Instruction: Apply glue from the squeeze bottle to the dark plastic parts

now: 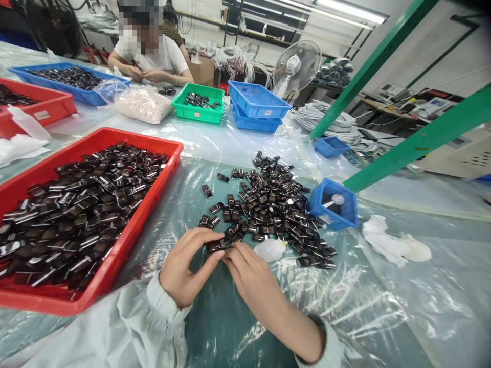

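Note:
My left hand (187,267) pinches a small glossy black plastic casing (213,247) between thumb and fingers, low over the table. From the other side, my right hand (251,273) has its fingers bent together at the casing's right end; its fingertips are partly hidden, and a second small part there cannot be made out. Just beyond both hands spreads a loose pile of similar black casings (274,197). A white squeeze bottle (270,250) lies on its side by my right hand's knuckles.
A red tray (174,153) full of black casings stands at left. At right are a small blue bin (337,220), crumpled white tissue (395,243) and a green post (422,138). Farther back sit a green tray (197,115), stacked blue trays (257,110) and a co-worker (164,59).

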Demonstrator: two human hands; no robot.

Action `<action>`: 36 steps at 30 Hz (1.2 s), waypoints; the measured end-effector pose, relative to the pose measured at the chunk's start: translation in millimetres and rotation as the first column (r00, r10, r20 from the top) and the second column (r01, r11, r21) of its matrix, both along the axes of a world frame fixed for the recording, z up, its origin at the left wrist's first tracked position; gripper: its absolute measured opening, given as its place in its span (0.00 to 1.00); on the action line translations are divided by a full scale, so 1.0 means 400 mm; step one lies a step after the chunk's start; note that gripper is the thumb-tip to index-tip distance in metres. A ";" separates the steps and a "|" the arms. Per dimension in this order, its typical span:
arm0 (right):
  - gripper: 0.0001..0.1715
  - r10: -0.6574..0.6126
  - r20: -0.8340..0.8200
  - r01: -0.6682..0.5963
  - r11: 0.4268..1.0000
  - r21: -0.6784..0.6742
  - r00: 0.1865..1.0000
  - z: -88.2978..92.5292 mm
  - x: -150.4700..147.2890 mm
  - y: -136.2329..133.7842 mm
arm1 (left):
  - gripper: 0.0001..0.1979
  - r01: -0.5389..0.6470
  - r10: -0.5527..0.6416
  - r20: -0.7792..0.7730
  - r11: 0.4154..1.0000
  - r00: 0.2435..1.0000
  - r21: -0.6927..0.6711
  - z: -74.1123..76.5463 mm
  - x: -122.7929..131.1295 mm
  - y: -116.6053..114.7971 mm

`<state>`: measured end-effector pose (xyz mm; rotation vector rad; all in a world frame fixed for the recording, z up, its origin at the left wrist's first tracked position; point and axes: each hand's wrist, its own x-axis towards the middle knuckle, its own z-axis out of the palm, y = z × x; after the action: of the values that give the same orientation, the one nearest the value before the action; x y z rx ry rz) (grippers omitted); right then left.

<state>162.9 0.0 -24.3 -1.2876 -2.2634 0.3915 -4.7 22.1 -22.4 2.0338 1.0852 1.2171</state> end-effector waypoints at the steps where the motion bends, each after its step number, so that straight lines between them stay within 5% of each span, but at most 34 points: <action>1: 0.11 -0.001 -0.048 0.000 1.000 -0.018 0.999 0.006 0.001 -0.001 | 0.10 0.004 -0.004 0.004 1.000 1.000 -0.001 0.001 0.000 -0.001; 7: 0.06 -0.094 -0.376 0.021 0.981 -0.193 0.922 0.050 0.008 -0.014 | 0.10 0.005 -0.005 -0.005 1.000 1.000 0.012 0.008 0.002 -0.017; 13: 0.05 -0.333 -0.745 -0.070 0.890 -0.451 0.578 0.077 0.022 -0.013 | 0.11 0.041 -0.041 -0.006 0.999 0.999 0.015 0.020 -0.004 -0.027; 20: 0.05 -0.481 -0.803 -0.279 0.765 -0.580 0.351 0.080 0.021 -0.021 | 0.11 0.100 -0.098 -0.024 0.991 0.995 0.092 0.026 -0.007 -0.029; 32: 0.13 -0.533 -0.793 -0.487 0.630 -0.605 0.296 0.086 0.023 -0.023 | 0.12 0.184 -0.178 -0.047 0.966 0.983 0.180 0.034 -0.012 -0.035; 36: 0.19 -0.553 -0.782 -0.605 0.527 -0.596 0.288 0.079 0.018 -0.022 | 0.13 0.229 -0.234 0.014 0.960 0.972 0.165 0.032 -0.012 -0.043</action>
<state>170.3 -8.9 7.3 -0.8050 -0.8042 1.9603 -9.4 4.9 -9.7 2.1825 0.7275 1.2459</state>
